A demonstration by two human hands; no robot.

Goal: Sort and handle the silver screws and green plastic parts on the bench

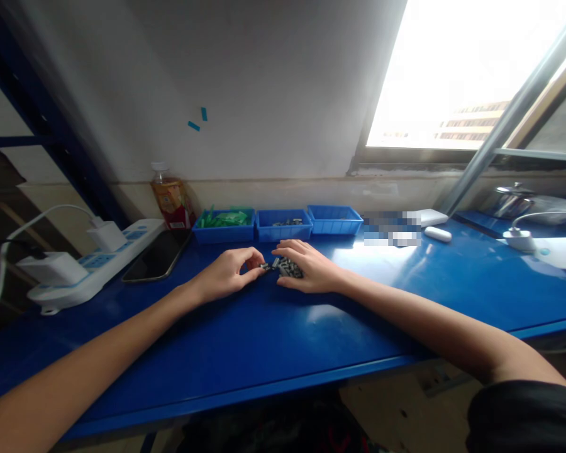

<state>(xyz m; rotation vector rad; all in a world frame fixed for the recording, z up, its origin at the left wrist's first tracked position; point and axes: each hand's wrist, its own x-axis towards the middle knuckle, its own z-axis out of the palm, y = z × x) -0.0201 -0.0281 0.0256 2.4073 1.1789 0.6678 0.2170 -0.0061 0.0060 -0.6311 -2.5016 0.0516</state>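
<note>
A small pile of grey, metallic-looking parts lies on the blue table between my hands. My left hand is on the left of the pile, thumb and forefinger pinched at a small grey part. My right hand curves around the pile's right side with thumb and fingers apart, covering some of the parts. Just behind my hands stands a blue bin with similar small grey parts. The exact kind of these parts is too small to make out.
Left of that bin, another blue bin holds green pieces; a third blue bin stands right. A phone, a power strip and a drink bottle are at left. A white case lies at right.
</note>
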